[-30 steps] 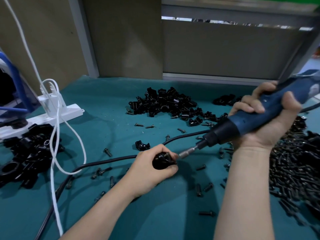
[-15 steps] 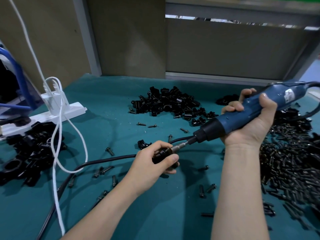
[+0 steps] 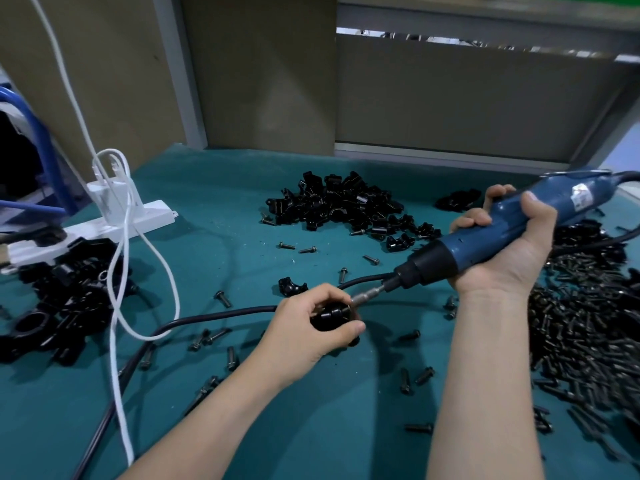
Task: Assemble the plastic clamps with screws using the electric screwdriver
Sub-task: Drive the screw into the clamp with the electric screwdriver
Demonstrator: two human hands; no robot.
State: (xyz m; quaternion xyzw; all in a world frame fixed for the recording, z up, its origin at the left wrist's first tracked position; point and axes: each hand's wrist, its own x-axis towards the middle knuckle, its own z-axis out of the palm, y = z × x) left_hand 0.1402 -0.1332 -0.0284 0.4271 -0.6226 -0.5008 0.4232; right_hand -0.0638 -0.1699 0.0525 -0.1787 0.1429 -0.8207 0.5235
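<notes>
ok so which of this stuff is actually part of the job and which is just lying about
In use: electric screwdriver in the right hand, clamp in the left hand, pile of clamps, heap of screws.
Lying about: white power strip, white cable.

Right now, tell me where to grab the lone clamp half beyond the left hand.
Probably pinch the clamp half across its dipped middle, from above: it lies alone on the mat, both ends raised, cable just to its right.

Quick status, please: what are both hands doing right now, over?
Left hand grips black clamp. Right hand holds electric screwdriver, bit at the clamp. Black cable runs behind left hand; loose screws around.
</notes>
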